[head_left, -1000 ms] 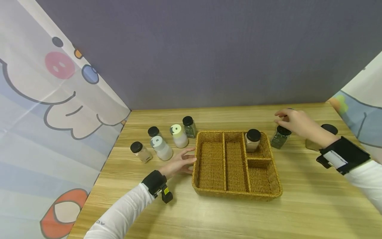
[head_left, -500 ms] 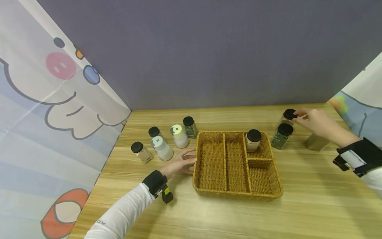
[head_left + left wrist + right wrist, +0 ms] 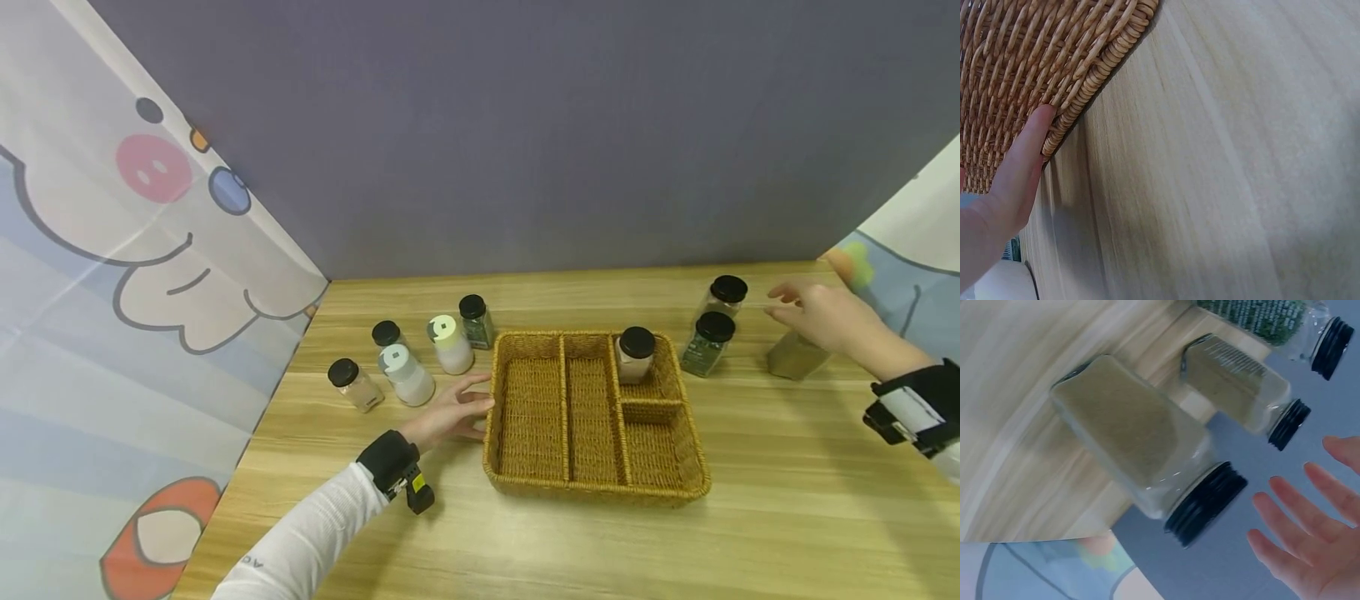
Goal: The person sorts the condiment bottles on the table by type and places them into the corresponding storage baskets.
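We see the right grip [image 3: 828, 319], loosely spread and holding nothing, just above a large tan-powder jar [image 3: 1125, 428] standing upright on the worktop [image 3: 465, 546], right of the basket [image 3: 525, 481]. The left grip [image 3: 448, 413], straight-fingered, touches the basket, well apart from the jar.

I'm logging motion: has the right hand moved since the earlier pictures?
Yes: in the head view, the right hand has moved right, farther from the basket.

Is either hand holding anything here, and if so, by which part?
Nothing is gripped: the left hand only touches the basket on its outer side; the right hand is empty, not touching the large jar.
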A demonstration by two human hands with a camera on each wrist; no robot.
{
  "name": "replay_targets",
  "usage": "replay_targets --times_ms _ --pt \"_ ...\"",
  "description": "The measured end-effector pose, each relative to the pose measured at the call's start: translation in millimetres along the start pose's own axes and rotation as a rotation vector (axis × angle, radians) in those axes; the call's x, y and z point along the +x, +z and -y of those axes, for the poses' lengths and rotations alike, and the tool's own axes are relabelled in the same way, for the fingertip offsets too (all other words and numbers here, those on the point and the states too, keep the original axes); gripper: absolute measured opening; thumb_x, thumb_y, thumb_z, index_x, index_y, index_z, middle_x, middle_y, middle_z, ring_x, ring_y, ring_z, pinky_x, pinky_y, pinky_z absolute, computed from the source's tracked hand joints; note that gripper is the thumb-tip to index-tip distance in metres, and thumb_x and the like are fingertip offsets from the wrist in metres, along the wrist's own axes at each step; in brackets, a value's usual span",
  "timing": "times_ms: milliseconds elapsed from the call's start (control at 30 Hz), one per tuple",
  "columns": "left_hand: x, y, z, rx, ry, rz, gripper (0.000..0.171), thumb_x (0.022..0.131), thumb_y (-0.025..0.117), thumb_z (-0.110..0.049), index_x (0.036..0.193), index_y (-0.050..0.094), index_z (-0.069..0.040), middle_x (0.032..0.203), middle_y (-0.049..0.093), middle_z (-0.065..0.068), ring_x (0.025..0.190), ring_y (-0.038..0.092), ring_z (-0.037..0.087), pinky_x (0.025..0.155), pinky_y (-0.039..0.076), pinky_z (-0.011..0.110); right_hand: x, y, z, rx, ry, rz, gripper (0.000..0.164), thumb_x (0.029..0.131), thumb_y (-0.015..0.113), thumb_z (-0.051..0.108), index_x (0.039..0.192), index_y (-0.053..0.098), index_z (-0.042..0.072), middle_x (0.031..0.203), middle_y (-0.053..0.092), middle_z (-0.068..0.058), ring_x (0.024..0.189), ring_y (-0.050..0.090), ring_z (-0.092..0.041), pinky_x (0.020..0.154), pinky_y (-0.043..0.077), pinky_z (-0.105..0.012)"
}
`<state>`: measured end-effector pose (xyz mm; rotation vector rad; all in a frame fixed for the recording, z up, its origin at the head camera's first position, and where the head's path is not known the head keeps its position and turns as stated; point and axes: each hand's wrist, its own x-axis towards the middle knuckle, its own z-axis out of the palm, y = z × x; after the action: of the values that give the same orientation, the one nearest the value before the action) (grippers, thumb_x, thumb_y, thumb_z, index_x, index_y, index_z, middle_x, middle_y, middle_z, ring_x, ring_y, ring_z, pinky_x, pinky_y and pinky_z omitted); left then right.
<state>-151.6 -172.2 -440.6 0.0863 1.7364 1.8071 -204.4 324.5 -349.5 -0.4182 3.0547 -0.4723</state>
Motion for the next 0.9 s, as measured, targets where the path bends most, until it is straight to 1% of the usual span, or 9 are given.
replay_targets --times_ms 67,133,300,400,533,667,800,867,900 --pt "0.0 -0.3 0.7 0.003 0.003 0.002 0.061 0.088 0.053 -0.013 0.139 0.021 -0.010 0.133 0.032 0.028 0.116 0.040 0.038 0.082 0.047 0.047 -1.0 0.9 -3.5 -0.010 0.009 0.013 0.040 0.092 0.043 0.021 0.112 0.046 -0.013 0.101 0.050 -0.038 0.083 0.053 -0.047 0.063 0.046 -0.051" --pt "0.5 -0.5 1.3 0.006 0.003 0.003 0.061 0.088 0.054 -0.014 0.139 0.021 -0.010 0.133 0.033 0.027 0.116 0.041 0.038 0.082 0.048 0.047 -2.6 1.8 -7.5 -0.031 0.004 0.020 0.039 0.091 0.046 0.019 0.111 0.046 -0.015 0.100 0.050 -0.039 0.083 0.053 -0.048 0.062 0.046 -0.051" --pt "0.8 -0.2 1.6 0.006 0.009 0.005 0.062 0.087 0.056 -0.016 0.139 0.022 -0.010 0.132 0.033 0.027 0.115 0.042 0.037 0.081 0.048 0.048 -5.8 4.7 -15.2 -0.084 0.018 0.037 0.040 0.088 0.051 0.017 0.107 0.047 -0.018 0.097 0.051 -0.040 0.079 0.054 -0.047 0.060 0.046 -0.049" --pt "0.4 0.1 1.5 0.001 0.010 0.001 0.063 0.087 0.056 -0.016 0.139 0.022 -0.011 0.132 0.034 0.027 0.115 0.043 0.036 0.081 0.048 0.048 -7.5 6.5 -18.4 -0.100 0.039 0.034 0.039 0.087 0.053 0.016 0.105 0.047 -0.018 0.096 0.050 -0.040 0.073 0.056 -0.044 0.058 0.047 -0.048" --pt "0.2 0.0 1.2 0.000 0.007 -0.003 0.062 0.087 0.055 -0.015 0.139 0.022 -0.011 0.132 0.034 0.026 0.114 0.043 0.036 0.081 0.048 0.048 -9.1 8.6 -23.6 -0.106 0.038 0.024 0.036 0.084 0.055 0.011 0.103 0.048 -0.020 0.092 0.052 -0.038 0.062 0.057 -0.036 0.053 0.047 -0.045" --pt "-2.5 2.1 -2.3 0.009 0.000 0.001 0.059 0.089 0.051 -0.012 0.139 0.020 -0.010 0.133 0.032 0.027 0.116 0.041 0.037 0.081 0.047 0.048 -10.5 11.5 -30.0 -0.100 0.065 0.054 0.037 0.085 0.054 0.010 0.104 0.048 -0.020 0.092 0.053 -0.037 0.057 0.055 -0.030 0.049 0.045 -0.040" --pt "-9.3 8.6 -12.6 0.030 -0.006 0.004 0.057 0.091 0.047 -0.007 0.140 0.018 -0.007 0.133 0.031 0.028 0.116 0.040 0.038 0.083 0.046 0.049 -12.2 15.9 -36.7 -0.104 0.077 0.067 0.038 0.085 0.054 0.013 0.104 0.048 -0.020 0.096 0.052 -0.038 0.065 0.055 -0.040 0.054 0.045 -0.046" --pt "-10.8 10.3 -15.5 0.041 -0.006 0.005 0.057 0.091 0.046 -0.007 0.140 0.017 -0.006 0.133 0.031 0.029 0.116 0.041 0.038 0.084 0.046 0.050 -12.6 18.3 -39.4 -0.101 0.065 0.058 0.039 0.084 0.056 0.013 0.103 0.049 -0.020 0.097 0.051 -0.038 0.075 0.053 -0.048 0.060 0.044 -0.052" --pt "-10.1 9.6 -14.8 0.044 -0.006 0.004 0.057 0.091 0.046 -0.006 0.140 0.017 -0.006 0.132 0.031 0.029 0.115 0.041 0.038 0.084 0.046 0.050 -12.8 19.4 -40.3 -0.095 0.061 0.058 0.039 0.085 0.056 0.014 0.103 0.048 -0.020 0.097 0.052 -0.038 0.078 0.052 -0.050 0.061 0.044 -0.053"
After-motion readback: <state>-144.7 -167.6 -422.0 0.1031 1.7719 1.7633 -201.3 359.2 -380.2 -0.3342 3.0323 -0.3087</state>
